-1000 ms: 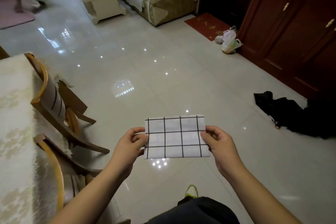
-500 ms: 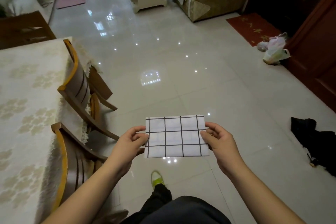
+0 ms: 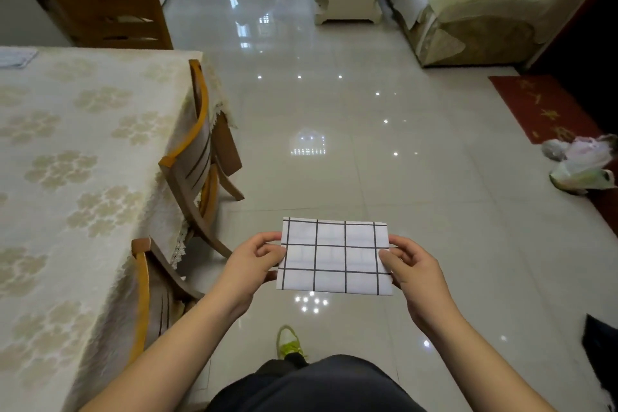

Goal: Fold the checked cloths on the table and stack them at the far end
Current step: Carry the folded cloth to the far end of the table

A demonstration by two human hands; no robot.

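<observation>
Folded white black-checked cloth [image 3: 334, 257], flat, midair

left hand [image 3: 249, 269]: forearm extended, fingers pinched | right hand [image 3: 414, 273]: same, apparently thumb on top

two wooden chairs [image 3: 194, 157] tucked at the tablecloth edge; sofa [image 3: 485, 10] (cream), red mat [image 3: 541, 107], plastic bags [image 3: 582, 164] beyond.

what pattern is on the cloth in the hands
White with a grid of thin dark lines on the folded cloth, clearest in the head view.
</observation>
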